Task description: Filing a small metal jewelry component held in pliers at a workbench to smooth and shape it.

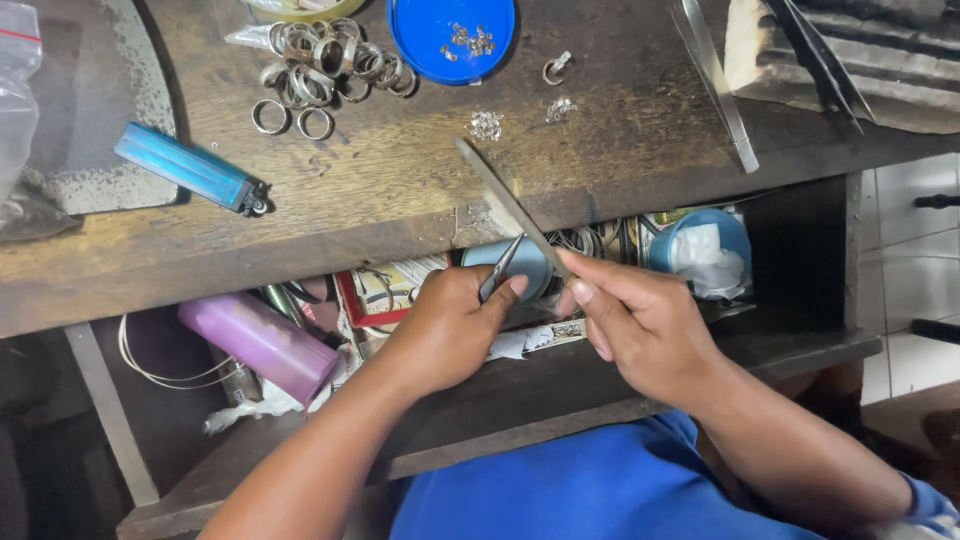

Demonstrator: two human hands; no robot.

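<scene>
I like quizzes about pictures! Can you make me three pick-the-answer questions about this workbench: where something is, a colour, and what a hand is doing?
1. Where is the lighter?
A. on the bench top
B. in the drawer
C. in a hand

2. What colour is the lid with tiny bits in it?
A. red
B. blue
C. green

3. What is the right hand doing?
A. lying flat and empty
B. holding the file
C. holding a cup

Answers: 1 A, it lies on the wood left of the rings. 2 B, the lid is bright blue. 3 B, its fingers pinch the file's near end.
</scene>
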